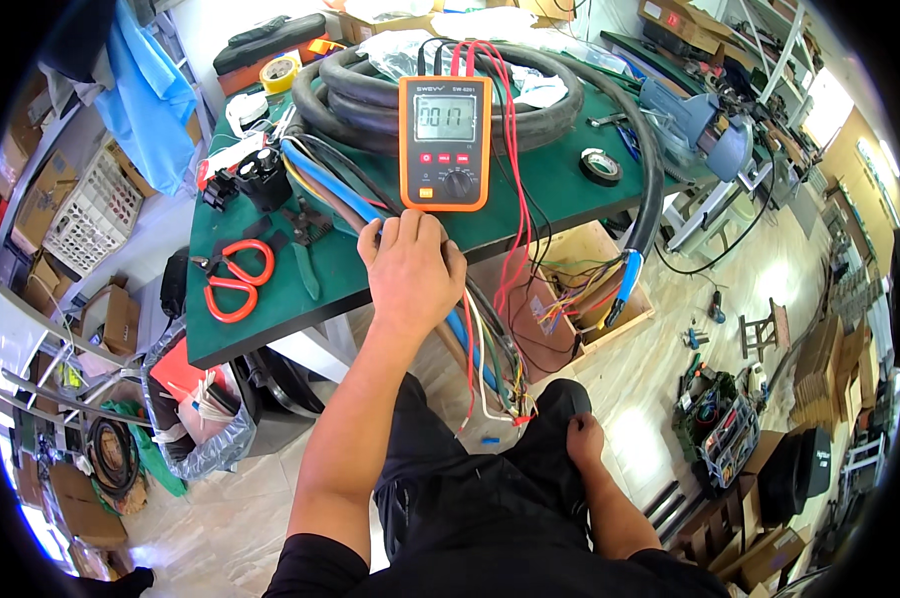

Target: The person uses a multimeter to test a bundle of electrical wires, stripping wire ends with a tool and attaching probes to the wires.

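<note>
My left hand (410, 264) is closed over a bundle of insulated wires at the table's front edge. Blue wire (315, 167) runs along the tabletop into that hand, and thinner red, white and green wires (490, 364) hang below, bare at their ends. Just beyond my fingers an orange multimeter (444, 184) faces me, its screen lit. Red test leads (510, 120) and black ones come out of its top. Against my right thigh rests my right hand (584, 441), its fingers mostly hidden. Thick black cable (345, 90) lies coiled behind the meter.
Red-handled scissors (239, 279), green-handled pliers (306, 261) and black tape (600, 166) lie on the green table (221, 334). A wooden box (609, 309) with wires stands below. A lined bin (186, 458) is at left, a tool bag (719, 429) on the floor at right.
</note>
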A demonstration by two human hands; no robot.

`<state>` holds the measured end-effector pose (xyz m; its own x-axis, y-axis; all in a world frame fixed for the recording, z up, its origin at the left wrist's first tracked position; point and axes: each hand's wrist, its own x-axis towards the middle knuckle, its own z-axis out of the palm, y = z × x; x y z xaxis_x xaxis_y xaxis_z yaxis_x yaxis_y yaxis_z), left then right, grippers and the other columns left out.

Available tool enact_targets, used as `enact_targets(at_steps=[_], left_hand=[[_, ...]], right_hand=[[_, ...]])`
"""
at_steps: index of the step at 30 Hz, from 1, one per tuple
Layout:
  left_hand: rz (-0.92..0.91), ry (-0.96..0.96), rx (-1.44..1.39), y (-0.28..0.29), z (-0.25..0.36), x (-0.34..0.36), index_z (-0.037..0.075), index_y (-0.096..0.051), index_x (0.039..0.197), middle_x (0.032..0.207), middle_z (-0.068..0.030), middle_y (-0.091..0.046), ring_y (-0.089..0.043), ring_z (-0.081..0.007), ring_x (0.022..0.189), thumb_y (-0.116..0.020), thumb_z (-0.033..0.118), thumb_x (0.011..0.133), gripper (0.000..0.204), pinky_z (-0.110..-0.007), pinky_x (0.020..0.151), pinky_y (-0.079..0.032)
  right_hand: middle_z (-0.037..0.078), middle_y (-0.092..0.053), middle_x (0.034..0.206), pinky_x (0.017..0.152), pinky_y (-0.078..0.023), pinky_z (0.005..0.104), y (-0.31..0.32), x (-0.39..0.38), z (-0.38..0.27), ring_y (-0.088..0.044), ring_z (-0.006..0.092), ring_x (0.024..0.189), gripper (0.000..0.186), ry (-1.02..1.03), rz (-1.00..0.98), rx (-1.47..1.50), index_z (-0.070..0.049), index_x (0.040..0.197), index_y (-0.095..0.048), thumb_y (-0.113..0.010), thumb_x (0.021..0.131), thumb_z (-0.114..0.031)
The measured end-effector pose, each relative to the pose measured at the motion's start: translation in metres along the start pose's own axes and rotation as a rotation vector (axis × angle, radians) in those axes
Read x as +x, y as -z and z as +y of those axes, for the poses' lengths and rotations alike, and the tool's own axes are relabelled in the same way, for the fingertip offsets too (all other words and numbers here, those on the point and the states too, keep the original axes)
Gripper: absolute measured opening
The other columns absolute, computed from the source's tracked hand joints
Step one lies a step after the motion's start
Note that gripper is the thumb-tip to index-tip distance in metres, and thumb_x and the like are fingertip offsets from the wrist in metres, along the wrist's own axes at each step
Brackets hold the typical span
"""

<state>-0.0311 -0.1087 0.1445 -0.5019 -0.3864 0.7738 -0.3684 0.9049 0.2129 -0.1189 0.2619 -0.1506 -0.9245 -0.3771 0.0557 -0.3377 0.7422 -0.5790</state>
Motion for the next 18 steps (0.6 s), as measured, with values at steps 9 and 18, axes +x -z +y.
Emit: enact_targets(at_steps=[9, 18], left_hand=[[-0.064, -0.088, -0.010, 0.000, -0.001, -0.022, 0.008, -0.061, 0.101, 0.108, -0.0093, -0.061, -0.055, -0.0301, 0.111, -0.069, 0.020, 0.080, 0.025, -0.053, 0.104, -0.031], [-0.290, 0.031, -0.355, 0.042, 0.065, -0.162, 0.001, -0.061, 0.109, 0.112, -0.0164, -0.058, -0.050, -0.0334, 0.112, -0.066, 0.010, 0.084, 0.027, -0.045, 0.100, -0.038]], right_hand=[[0.025, -0.065, 0.085, 0.073, -0.049, 0.0546, -0.005, 0.003, -0.001, -0.062, 0.0456, 0.083, 0.022, -0.049, -0.005, -0.039, -0.003, 0.086, -0.063, -0.058, 0.091, -0.024], [0.019, -0.068, 0.093, 0.081, -0.050, 0.0469, 0.027, -0.006, -0.032, -0.063, 0.0406, 0.091, 0.014, -0.056, -0.029, 0.238, -0.002, 0.092, -0.066, -0.057, 0.088, -0.012]])
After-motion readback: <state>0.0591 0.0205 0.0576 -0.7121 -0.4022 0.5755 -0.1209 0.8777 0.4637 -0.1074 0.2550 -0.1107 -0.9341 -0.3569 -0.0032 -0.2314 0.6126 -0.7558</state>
